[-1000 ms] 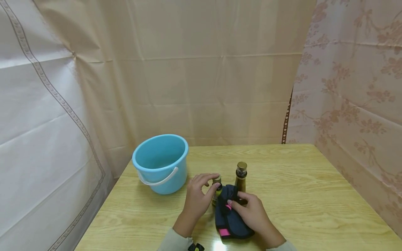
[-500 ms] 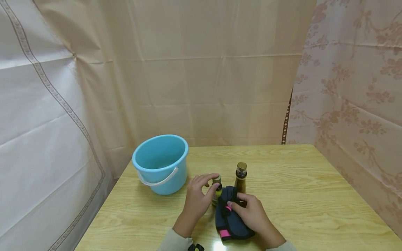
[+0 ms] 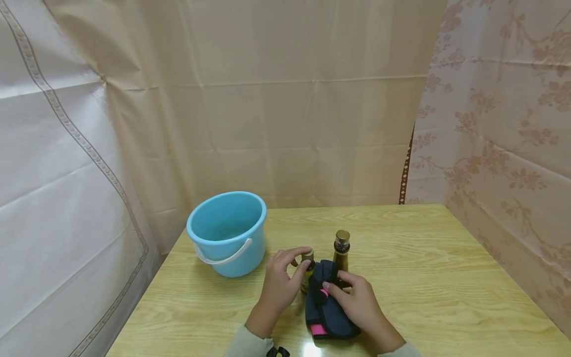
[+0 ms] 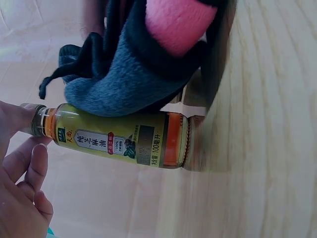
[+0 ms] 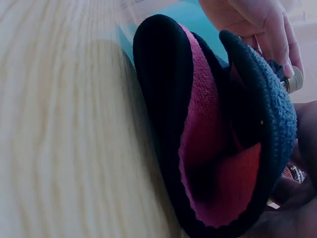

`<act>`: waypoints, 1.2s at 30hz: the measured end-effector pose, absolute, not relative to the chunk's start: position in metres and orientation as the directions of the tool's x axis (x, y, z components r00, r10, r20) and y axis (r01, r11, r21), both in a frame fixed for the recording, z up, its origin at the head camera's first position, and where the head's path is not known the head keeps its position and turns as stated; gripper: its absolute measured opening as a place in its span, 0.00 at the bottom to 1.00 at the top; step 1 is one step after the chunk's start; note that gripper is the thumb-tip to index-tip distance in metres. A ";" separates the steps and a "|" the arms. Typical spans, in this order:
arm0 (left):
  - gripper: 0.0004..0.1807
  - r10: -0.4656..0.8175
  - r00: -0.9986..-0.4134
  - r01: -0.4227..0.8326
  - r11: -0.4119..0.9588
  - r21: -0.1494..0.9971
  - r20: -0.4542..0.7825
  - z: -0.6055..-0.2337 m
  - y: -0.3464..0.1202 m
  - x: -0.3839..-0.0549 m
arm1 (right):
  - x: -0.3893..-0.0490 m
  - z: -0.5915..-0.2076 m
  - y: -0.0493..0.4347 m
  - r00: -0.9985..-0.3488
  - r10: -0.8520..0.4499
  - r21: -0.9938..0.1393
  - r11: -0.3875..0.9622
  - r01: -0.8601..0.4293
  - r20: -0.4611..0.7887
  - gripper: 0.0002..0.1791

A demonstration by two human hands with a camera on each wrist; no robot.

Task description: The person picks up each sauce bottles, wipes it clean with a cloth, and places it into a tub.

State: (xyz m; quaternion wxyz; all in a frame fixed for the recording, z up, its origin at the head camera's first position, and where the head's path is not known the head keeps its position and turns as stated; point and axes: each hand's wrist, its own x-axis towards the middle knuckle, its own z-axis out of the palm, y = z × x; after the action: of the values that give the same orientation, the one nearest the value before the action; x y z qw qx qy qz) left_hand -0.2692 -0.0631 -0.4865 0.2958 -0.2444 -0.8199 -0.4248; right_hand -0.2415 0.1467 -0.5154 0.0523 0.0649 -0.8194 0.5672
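Note:
My left hand (image 3: 282,277) pinches the cap of a small sesame oil bottle (image 4: 109,136), which stands upright on the table. Its yellow-green label with Chinese writing shows in the left wrist view. My right hand (image 3: 354,300) grips a folded dark-blue cloth (image 3: 334,317) with black edging and a pink lining, thumb on the near side. The cloth's fuzzy side lies against the bottle's label. Folds of pink lining gape open in the right wrist view. Just behind the right fingers stands a taller bottle (image 3: 341,250) with a gold cap, its lower part hidden.
A light-blue bucket (image 3: 256,253) with a white handle stands to the left of the hands, near the table's left edge. The wood-grain table (image 3: 424,277) reaches back to a beige curtain (image 3: 285,124). Patterned cloth hangs on the right, white cloth on the left.
The cloth dips slightly, then rises a little against the sesame oil bottle, moving with the right fingers. The left hand keeps its pinch on the cap; bucket and taller bottle stay put.

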 end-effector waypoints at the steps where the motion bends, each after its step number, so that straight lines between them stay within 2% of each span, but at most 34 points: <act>1: 0.14 0.150 -0.706 0.651 0.521 0.551 0.693 -0.486 -0.063 -0.269 | -0.241 -0.515 0.146 -0.985 -0.039 -0.925 0.339 -0.169 0.165 0.13; 16: 0.13 0.184 -0.663 0.684 0.542 0.488 0.726 -0.487 -0.062 -0.270 | -0.239 -0.510 0.145 -0.964 -0.020 -0.935 0.237 -0.263 0.266 0.13; 21: 0.11 0.153 -0.616 0.703 0.549 0.452 0.773 -0.488 -0.059 -0.273 | -0.238 -0.510 0.144 -0.954 -0.019 -0.929 0.220 -0.296 0.300 0.14; 24: 0.10 0.110 -0.608 0.700 0.540 0.466 0.786 -0.487 -0.057 -0.274 | -0.238 -0.509 0.142 -0.944 -0.020 -0.922 0.210 -0.326 0.329 0.14; 27: 0.11 0.069 -0.630 0.686 0.518 0.512 0.774 -0.487 -0.055 -0.275 | -0.238 -0.510 0.142 -0.936 -0.025 -0.913 0.209 -0.349 0.352 0.15; 33: 0.19 0.014 -0.710 0.623 0.479 0.619 0.704 -0.487 -0.056 -0.273 | -0.238 -0.511 0.142 -0.936 -0.026 -0.911 0.225 -0.346 0.350 0.15; 36: 0.18 0.013 -0.742 0.602 0.453 0.658 0.670 -0.487 -0.056 -0.273 | -0.238 -0.510 0.142 -0.936 -0.027 -0.910 0.228 -0.346 0.350 0.15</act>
State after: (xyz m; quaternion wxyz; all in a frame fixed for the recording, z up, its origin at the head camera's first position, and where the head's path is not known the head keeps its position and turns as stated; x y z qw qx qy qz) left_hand -0.2731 -0.0559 -0.4869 0.3028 -0.1930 -0.7967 -0.4861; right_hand -0.2376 0.1418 -0.5103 0.1311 0.1208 -0.7726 0.6093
